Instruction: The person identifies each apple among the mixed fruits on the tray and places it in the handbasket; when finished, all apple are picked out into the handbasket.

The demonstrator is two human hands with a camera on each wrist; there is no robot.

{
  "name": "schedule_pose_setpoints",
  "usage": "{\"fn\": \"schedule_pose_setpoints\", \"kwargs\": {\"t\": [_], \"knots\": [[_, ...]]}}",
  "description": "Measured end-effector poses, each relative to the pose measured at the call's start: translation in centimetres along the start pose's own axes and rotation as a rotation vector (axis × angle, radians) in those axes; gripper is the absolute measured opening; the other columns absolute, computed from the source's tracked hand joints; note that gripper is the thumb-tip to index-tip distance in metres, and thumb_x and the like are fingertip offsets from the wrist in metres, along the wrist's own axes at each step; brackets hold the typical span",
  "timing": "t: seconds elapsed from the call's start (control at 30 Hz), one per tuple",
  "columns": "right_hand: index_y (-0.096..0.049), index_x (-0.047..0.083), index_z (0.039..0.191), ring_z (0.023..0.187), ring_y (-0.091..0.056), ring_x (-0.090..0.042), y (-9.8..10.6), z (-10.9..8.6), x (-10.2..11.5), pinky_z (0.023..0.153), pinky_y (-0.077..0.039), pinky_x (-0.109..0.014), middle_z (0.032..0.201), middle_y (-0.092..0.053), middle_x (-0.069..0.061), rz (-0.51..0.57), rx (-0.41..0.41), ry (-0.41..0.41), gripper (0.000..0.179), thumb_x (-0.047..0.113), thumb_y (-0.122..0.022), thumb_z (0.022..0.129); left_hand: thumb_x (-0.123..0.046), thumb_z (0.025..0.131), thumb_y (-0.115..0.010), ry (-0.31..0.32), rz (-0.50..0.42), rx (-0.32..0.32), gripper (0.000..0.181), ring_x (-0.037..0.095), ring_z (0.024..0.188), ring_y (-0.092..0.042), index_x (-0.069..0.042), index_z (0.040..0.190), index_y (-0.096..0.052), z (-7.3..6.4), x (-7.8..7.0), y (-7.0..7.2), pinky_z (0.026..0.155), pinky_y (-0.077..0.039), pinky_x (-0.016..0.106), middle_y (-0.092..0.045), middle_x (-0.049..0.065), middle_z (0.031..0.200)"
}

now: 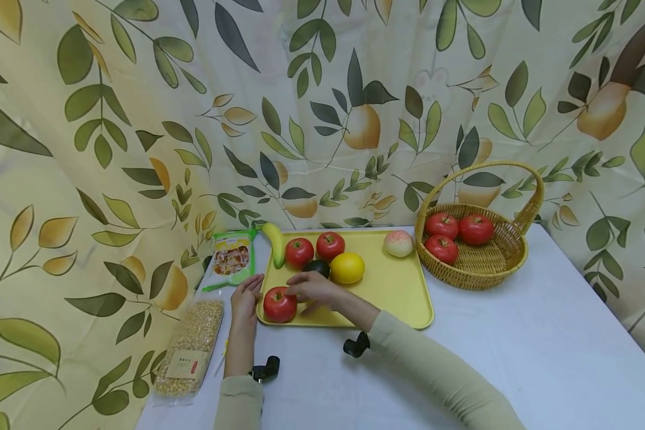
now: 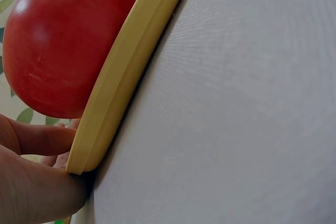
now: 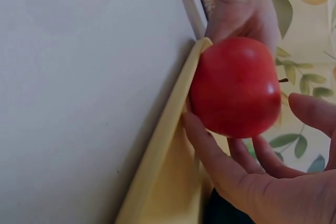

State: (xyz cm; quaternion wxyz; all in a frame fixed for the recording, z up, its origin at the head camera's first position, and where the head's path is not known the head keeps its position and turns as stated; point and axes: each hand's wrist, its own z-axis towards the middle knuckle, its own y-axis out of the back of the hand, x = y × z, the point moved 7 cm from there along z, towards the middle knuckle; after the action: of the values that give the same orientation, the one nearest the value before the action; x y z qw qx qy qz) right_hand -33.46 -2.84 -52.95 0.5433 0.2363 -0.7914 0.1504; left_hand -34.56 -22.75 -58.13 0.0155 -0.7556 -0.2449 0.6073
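Note:
A red apple (image 1: 280, 304) sits in the near left corner of the yellow tray (image 1: 392, 298). My left hand (image 1: 246, 298) is at the tray's left edge, with thumb and finger either side of the rim (image 2: 113, 93) in the left wrist view. Around the right side of the apple (image 3: 236, 87), my right hand (image 1: 319, 289) has its fingers spread; the thumb stands apart from the fruit. Just beyond that hand lie a dark green avocado (image 1: 317, 267), partly hidden, and a yellow lemon (image 1: 347, 267). Two more red apples (image 1: 299, 252) (image 1: 330, 245) are behind them.
A banana (image 1: 274, 243) lies at the tray's far left, a peach (image 1: 398, 243) at its far right. The wicker basket (image 1: 481, 278) on the right holds three red apples (image 1: 475, 229). Left of the tray lie a green packet (image 1: 232, 257) and a bag of kernels (image 1: 193, 340).

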Motion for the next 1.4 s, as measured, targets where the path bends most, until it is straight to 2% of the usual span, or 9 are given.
{"fn": "schedule_pose_setpoints", "kwargs": {"t": [0.2, 0.5, 0.93, 1.23, 1.4], "knots": [[-0.063, 0.002, 0.134, 0.110, -0.064, -0.033, -0.3, 0.3, -0.4, 0.082, -0.061, -0.058, 0.128, -0.064, -0.014, 0.035, -0.027, -0.008, 0.045, 0.023, -0.075, 0.096, 0.028, 0.083, -0.034, -0.006, 0.006, 0.004, 0.068, 0.037, 0.145, -0.046, 0.013, 0.149, -0.043, -0.1, 0.0, -0.2, 0.119, -0.038, 0.042, -0.048, 0.032, 0.152], [-0.064, 0.000, 0.129, 0.107, -0.063, -0.031, -0.6, 0.5, -0.8, 0.082, -0.061, -0.058, 0.122, -0.065, -0.014, 0.100, -0.054, 0.004, 0.046, 0.020, -0.082, 0.091, 0.029, 0.083, -0.032, -0.011, -0.011, 0.011, 0.070, 0.038, 0.145, -0.045, 0.013, 0.150, -0.042, -0.2, -0.1, -0.3, 0.119, -0.038, 0.042, -0.047, 0.033, 0.152], [-0.064, 0.001, 0.128, 0.112, -0.062, -0.034, -0.4, 0.2, -1.0, 0.082, -0.061, -0.057, 0.128, -0.062, -0.016, 0.145, -0.115, -0.006, 0.042, 0.012, -0.079, 0.091, 0.028, 0.083, -0.033, -0.004, 0.007, 0.007, 0.070, 0.037, 0.145, -0.046, 0.011, 0.150, -0.045, -0.2, -0.1, -0.4, 0.117, -0.041, 0.040, -0.050, 0.030, 0.152], [-0.064, 0.001, 0.127, 0.111, -0.061, -0.034, -0.1, -0.5, -0.7, 0.085, -0.060, -0.060, 0.127, -0.060, -0.016, 0.159, -0.084, -0.004, 0.044, 0.012, -0.081, 0.088, 0.028, 0.083, -0.032, 0.001, -0.003, 0.020, 0.071, 0.037, 0.147, -0.043, 0.013, 0.152, -0.041, -0.3, -0.2, -0.4, 0.118, -0.038, 0.042, -0.047, 0.031, 0.154], [-0.065, 0.001, 0.126, 0.111, -0.061, -0.034, 0.0, -0.9, -0.3, 0.085, -0.060, -0.059, 0.127, -0.060, -0.016, 0.146, -0.069, 0.000, 0.043, 0.012, -0.081, 0.088, 0.028, 0.081, -0.034, 0.002, 0.015, -0.001, 0.071, 0.036, 0.145, -0.046, 0.011, 0.150, -0.045, -0.2, -0.1, -0.1, 0.115, -0.041, 0.038, -0.050, 0.029, 0.152]]}}
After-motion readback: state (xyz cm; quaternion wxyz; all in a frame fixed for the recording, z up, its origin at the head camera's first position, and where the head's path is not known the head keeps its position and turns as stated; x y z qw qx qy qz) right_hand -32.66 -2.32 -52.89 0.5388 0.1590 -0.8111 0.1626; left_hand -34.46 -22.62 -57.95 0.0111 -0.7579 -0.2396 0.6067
